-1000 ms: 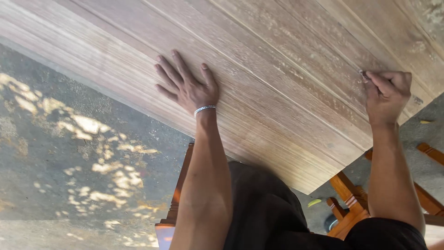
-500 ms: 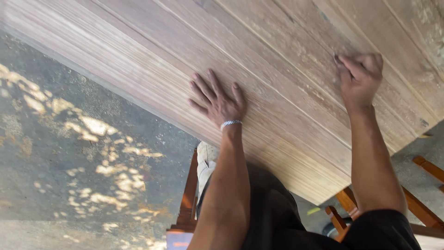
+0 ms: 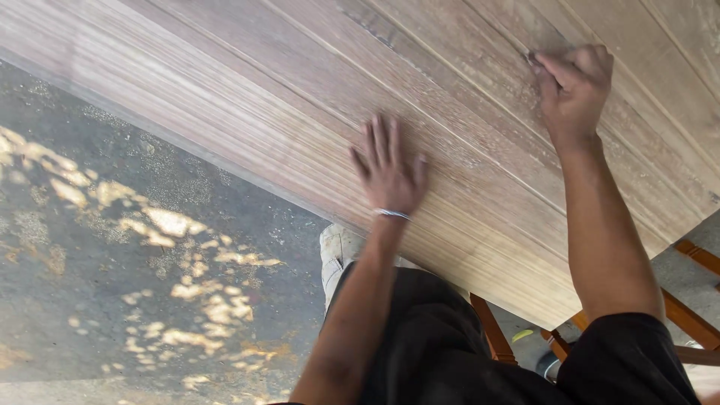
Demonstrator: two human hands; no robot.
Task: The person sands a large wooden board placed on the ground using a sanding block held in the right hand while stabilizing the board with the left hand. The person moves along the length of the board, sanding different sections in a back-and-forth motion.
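The person is wearing a black short-sleeved top (image 3: 630, 360), its sleeve ending above the right elbow and leaving the forearm bare. The left arm is showing bare all the way down from the wrist as well. Around the left wrist a thin band (image 3: 392, 214) is sitting, pale blue and white, narrow like a cord or bracelet. The left hand (image 3: 388, 169) and the right hand (image 3: 576, 86) are wearing no gloves and no rings that can be made out. Dark trousers (image 3: 427, 337) are covering the legs, and a worn, light grey shoe (image 3: 335, 251) is peeking out below.
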